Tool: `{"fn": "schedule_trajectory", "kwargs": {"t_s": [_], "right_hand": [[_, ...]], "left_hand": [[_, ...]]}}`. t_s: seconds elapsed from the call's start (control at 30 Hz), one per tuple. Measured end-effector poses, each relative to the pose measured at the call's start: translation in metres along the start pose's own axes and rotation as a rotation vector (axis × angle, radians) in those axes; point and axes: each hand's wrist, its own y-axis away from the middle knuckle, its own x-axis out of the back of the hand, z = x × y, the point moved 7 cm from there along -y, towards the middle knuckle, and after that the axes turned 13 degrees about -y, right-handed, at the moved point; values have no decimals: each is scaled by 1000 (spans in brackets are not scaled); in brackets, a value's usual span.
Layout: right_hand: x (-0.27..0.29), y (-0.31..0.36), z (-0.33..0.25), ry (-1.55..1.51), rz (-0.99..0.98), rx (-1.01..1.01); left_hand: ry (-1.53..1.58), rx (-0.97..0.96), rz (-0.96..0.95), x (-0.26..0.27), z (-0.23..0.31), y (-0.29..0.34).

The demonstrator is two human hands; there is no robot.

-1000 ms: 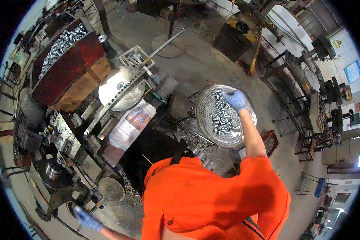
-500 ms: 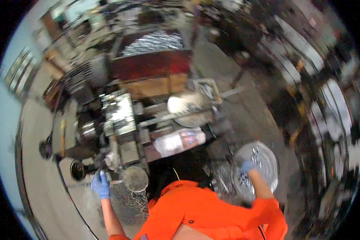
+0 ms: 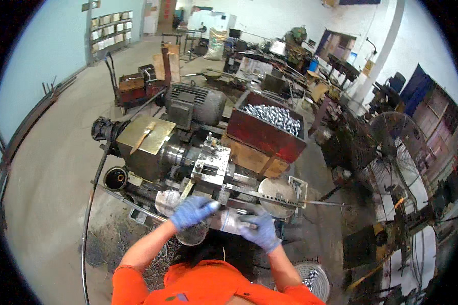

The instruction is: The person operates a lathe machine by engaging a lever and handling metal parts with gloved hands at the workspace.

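My left hand (image 3: 192,212), in a blue-grey glove, is closed in front of the small lathe-like machine (image 3: 208,163). A small, pale, shiny metal piece (image 3: 212,206) shows at its fingertips. To its right, my gloved right hand (image 3: 260,230) has curled fingers above a white wrapped bundle (image 3: 225,222) at the machine's front. Whatever the right fingers hold is too small and dark to make out. Beneath the left hand is a round grey disc (image 3: 193,235). A round basin (image 3: 326,284) with shiny metal parts stands low at the right.
Behind the machine, a red bin (image 3: 263,133) is heaped with shiny metal parts. A finned motor (image 3: 196,104) sits at its left. Metal shavings (image 3: 160,262) litter the floor. A long bar (image 3: 89,229) runs along the left, and a large fan (image 3: 387,140) stands at the right.
My view has swung and steadied. My right hand has left the basin and come to the machine's front. My left hand has moved right, away from the machine's left end, toward it.
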Motion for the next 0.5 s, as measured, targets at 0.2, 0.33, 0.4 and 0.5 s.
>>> {"fn": "schedule_trajectory", "kwargs": {"t_s": [0.2, 0.33, 0.4, 0.5], "right_hand": [[-30, -51, -77, -131, -54, 272], [-40, -50, -77, -82, -61, 294], [-46, -52, -76, -51, -125, 281], [-50, -58, -71, -70, -220, 227]], "left_hand": [[649, 74, 2, -12, 4, 18], [443, 195, -118, -6, -7, 21], [302, 202, -146, -6, -11, 21], [160, 131, -98, 3, -9, 16]]}}
